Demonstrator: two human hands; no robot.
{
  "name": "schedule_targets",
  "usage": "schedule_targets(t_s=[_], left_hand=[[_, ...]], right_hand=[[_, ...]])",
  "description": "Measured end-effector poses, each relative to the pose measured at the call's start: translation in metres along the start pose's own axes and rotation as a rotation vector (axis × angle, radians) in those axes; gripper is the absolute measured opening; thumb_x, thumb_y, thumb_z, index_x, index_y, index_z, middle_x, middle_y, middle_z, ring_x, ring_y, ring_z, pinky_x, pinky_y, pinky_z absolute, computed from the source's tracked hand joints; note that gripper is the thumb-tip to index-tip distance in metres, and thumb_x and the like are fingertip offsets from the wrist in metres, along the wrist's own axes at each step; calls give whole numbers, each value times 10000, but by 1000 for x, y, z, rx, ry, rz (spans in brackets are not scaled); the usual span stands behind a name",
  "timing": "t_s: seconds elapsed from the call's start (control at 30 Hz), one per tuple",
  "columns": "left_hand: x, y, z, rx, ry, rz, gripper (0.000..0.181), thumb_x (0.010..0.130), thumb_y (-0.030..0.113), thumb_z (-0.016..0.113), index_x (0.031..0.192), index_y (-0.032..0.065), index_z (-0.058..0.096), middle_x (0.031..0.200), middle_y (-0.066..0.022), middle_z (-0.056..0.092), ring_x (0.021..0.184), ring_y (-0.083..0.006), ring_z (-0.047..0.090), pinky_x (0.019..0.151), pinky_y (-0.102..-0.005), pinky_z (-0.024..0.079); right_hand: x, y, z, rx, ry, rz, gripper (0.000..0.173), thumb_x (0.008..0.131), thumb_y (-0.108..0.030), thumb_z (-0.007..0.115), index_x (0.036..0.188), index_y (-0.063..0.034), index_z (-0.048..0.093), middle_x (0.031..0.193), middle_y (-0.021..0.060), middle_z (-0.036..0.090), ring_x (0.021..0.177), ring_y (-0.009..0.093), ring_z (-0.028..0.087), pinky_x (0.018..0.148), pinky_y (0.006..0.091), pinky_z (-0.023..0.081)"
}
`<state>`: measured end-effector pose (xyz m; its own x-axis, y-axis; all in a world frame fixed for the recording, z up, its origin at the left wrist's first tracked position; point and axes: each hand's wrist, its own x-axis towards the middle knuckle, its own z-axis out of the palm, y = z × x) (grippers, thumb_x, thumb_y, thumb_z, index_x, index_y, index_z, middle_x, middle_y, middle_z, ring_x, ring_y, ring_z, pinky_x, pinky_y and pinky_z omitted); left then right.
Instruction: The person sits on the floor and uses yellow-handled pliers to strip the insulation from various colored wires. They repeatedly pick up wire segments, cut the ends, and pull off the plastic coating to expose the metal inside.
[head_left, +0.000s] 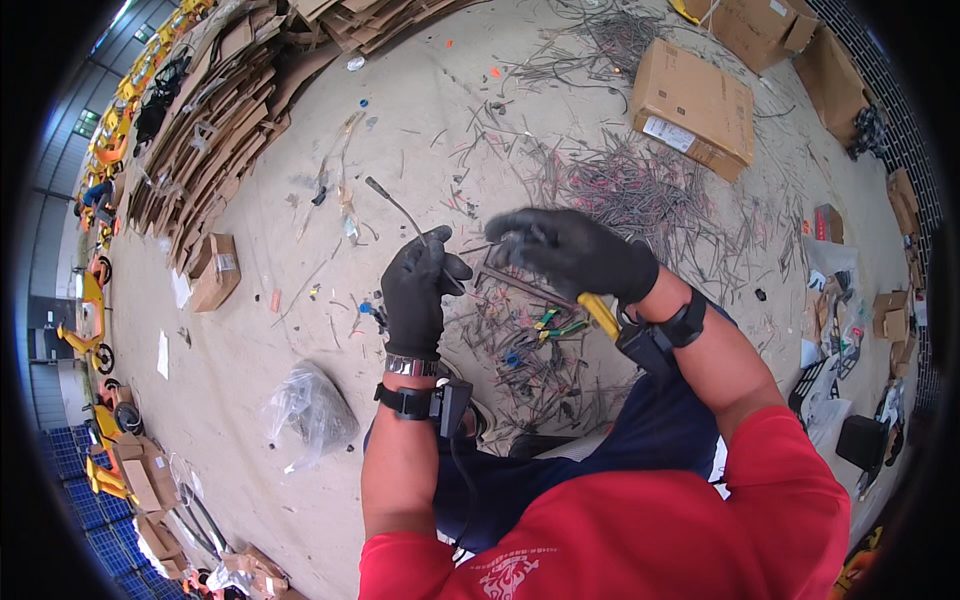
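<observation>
My left hand (418, 289), in a black glove, is closed around a thin dark cable (397, 206) whose thicker end points up and away. Beside it, to the right, my gloved right hand (574, 251) has its fingers bent towards the left hand. A tool with a yellow handle (598, 315) shows below the right palm; whether the fingers grip it is hard to tell. Under the hands lies a dark metal frame or bar (525, 286). Around it are short cut wires (540, 382), green-yellow pieces (559, 324) and a blue cap (512, 359) on the concrete floor.
A large pile of cut wires (637, 184) lies ahead, near a closed cardboard box (694, 105). Flattened cardboard (217, 127) is stacked at the upper left. A clear plastic bag (311, 416) stands left of my legs. A person (97, 199) is far off at the left edge, among yellow scooters.
</observation>
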<state>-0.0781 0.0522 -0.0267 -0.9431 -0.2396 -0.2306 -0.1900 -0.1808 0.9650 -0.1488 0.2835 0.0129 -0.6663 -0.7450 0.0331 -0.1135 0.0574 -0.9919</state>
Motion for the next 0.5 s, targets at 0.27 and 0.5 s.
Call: schedule_targets(t_s=[0.27,0.5], left_hand=[[-3,4,-10,-63,9,2,372,1017,282,538,1178,-44,615,763,-88,667,607,-136,612,522,-232,471],[-11,6,-20,66,-3,15,365,999,275,569,1154,-48,639,772,-92,668,645,-142,631,551,-247,493]], right_hand=[[24,38,-17,585,58,251,489,950,-230,626,1368,-27,475,992,69,622,718,94,585,668,268,526],[27,27,22,468,8,246,536,901,-154,652,1386,-31,461,934,23,601,737,88,558,628,254,479]])
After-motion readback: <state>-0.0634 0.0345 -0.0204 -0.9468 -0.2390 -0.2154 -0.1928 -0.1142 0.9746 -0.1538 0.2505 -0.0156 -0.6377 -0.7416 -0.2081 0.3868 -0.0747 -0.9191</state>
